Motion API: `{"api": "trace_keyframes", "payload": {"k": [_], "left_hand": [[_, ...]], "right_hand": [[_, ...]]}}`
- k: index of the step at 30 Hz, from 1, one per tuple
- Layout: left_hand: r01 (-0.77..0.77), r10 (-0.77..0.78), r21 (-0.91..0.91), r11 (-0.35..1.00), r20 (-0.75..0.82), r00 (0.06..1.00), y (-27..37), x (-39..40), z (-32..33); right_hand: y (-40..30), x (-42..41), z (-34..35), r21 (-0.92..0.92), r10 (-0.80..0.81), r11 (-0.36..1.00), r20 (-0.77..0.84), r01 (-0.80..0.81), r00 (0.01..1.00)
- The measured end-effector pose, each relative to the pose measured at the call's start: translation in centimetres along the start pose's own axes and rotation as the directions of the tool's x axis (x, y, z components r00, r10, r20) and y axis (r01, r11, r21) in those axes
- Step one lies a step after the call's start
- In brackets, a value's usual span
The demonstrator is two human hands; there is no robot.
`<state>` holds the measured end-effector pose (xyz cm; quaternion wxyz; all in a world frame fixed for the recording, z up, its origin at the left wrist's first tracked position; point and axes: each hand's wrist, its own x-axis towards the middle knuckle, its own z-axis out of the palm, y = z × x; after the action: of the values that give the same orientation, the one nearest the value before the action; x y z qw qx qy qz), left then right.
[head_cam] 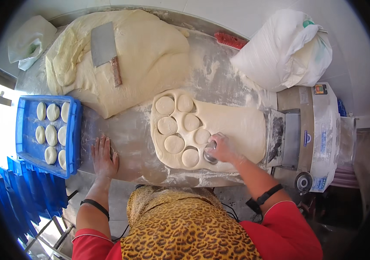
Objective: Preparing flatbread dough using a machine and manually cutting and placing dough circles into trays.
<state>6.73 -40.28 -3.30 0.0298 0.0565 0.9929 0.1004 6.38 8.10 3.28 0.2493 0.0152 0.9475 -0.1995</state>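
My right hand (219,148) grips a round metal dough cutter (210,155) at the near edge of a rolled dough sheet (237,126). Several cut dough rounds (174,144) lie within the left part of the sheet, some with narrow gaps around them. My left hand (104,157) rests flat on the floured metal table (123,130), fingers apart and holding nothing. To its left, a blue plastic tray (77,130) holds several dough rounds. Behind, a cleaver (103,44) with a brown handle lies on a large mass of dough (149,48).
A dough sheeter (314,136) stands at the table's right end. Behind it are a large white plastic sack (279,52) and a red brush (230,40). A white bag (32,39) stands at the back left. Blue trays (32,185) are stacked below the left edge.
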Motion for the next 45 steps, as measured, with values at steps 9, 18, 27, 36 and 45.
{"api": "trace_keyframes", "payload": {"k": [9,18,27,36,45], "left_hand": [[-0.001,0.002,-0.016,1.000,0.015,1.000,0.7,0.7,-0.9],[0.000,0.000,-0.035,0.999,-0.002,1.000,0.2,0.4,-0.4],[-0.030,0.030,-0.020,0.999,0.011,0.999,0.6,0.1,-0.5],[0.003,-0.004,0.024,1.000,0.032,0.999,0.0,-0.1,-0.1],[-0.021,0.022,0.024,1.000,-0.021,1.000,0.2,-0.1,0.5]], "right_hand": [[-0.8,11.5,-5.5,-0.413,-0.410,0.859,-0.202,0.303,0.889],[2.2,11.2,-4.9,0.175,0.079,0.985,-0.460,0.003,0.885],[0.6,6.0,-3.2,-0.290,-0.195,0.954,-0.412,0.075,0.890],[5.1,-1.8,-3.8,-0.280,-0.354,0.918,-0.255,0.282,0.900],[4.7,0.1,0.3,0.052,0.161,0.986,-0.549,-0.159,0.820]]}}
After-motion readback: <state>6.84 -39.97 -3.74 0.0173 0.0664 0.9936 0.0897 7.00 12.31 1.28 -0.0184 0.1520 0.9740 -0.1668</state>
